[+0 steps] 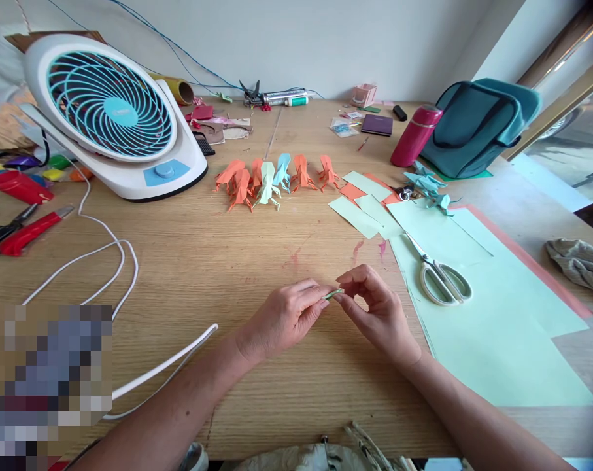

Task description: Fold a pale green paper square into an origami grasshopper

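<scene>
Between my two hands, just above the wooden table, is a small, narrow piece of folded green paper [332, 294]. My left hand [296, 307] is closed around most of it, so only its right end shows. The thumb and fingertips of my right hand [377, 311] pinch that end. Beyond my hands stands a group of folded paper figures, among them an orange one [240, 186], a pale green one [267, 184] and a blue one [282, 173]. Scissors with white handles [444, 281] lie to the right on large pale green sheets [497, 340].
A white fan [114, 118] stands at the back left, its white cord [124, 261] looping over the table. Red-handled pliers or cutters [34, 230] lie left. A pink bottle [416, 136], a teal bag [473, 131] and blue folded figures [426, 183] are at the back right.
</scene>
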The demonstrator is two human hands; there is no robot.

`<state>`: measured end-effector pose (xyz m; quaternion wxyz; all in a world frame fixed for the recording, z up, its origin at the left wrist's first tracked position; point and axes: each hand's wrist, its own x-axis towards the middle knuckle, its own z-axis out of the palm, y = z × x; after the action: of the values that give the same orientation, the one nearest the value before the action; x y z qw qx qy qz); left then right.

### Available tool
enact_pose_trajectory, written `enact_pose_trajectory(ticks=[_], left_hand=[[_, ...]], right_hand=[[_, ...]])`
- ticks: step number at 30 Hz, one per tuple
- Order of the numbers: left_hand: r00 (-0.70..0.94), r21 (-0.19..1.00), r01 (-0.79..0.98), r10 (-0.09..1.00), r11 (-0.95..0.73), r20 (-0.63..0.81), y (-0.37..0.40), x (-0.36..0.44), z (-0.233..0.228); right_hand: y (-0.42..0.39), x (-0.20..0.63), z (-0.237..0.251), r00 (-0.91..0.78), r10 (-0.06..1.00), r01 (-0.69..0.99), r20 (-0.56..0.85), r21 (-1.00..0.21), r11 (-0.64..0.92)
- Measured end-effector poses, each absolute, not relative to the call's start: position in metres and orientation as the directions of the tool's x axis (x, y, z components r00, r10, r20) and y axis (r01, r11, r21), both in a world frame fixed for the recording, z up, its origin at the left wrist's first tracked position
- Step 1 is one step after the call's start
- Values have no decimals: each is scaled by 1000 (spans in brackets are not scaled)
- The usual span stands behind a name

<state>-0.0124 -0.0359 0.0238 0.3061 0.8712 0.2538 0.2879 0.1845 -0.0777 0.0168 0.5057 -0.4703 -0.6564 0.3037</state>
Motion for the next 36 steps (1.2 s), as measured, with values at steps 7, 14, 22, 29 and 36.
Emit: enact_pose_trajectory(ticks=[7,14,22,29,36], left_hand=[[713,533,373,602,-760,359,-35,-14,26],[716,512,356,581,-782,388,-34,-14,27],[714,562,354,604,-748,354,-34,-14,25],[705,606,351,627,-714,330,-34,-14,27],[706,611,374,642,-698,300,-34,-13,27]], right_hand=[[-76,185,11,-73,965,131,250,-957,258],[-77,185,15,-108,932,245,345,-900,362],[-78,183,17,-149,844,448,515,-726,522],[-78,182,15,-156,852,484,500,-713,507],[-79,182,13,-161,849,511,503,-694,507]])
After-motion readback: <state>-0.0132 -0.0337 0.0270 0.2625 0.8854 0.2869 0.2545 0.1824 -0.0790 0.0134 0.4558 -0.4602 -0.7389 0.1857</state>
